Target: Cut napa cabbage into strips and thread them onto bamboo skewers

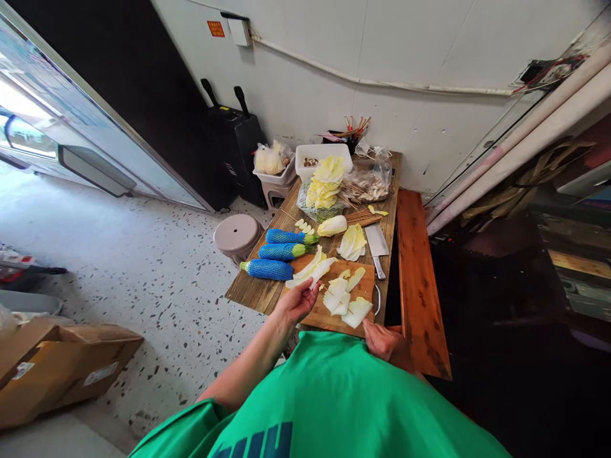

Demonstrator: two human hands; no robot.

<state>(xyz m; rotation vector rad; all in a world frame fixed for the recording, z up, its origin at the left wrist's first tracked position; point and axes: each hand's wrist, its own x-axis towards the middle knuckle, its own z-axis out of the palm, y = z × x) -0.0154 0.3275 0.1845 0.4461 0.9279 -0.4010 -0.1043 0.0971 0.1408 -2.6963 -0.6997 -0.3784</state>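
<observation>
Several napa cabbage pieces [337, 297] lie over a wooden cutting board [319, 317], with parts of a thin wooden skewer showing among them. My right hand [384, 343] is closed at the near right corner of the board, in line with the skewer, by the lowest cabbage piece [357, 312]. At the board's left side my left hand [298, 302] has its fingers drawn together near the skewer's far end; what they pinch is not clear. Long cabbage strips [312, 270] rest just beyond that hand. A cleaver [377, 242] lies flat to the right, near a stack of cabbage leaves [352, 243].
Blue-netted zucchini [268, 269] lie at the table's left. A peeled cabbage heart [333, 226], bare skewers [365, 217], bagged mushrooms [372, 184] and a white tub [310, 152] are farther back. A stool [237, 234] stands left; a wooden bench [420, 286] runs along the right.
</observation>
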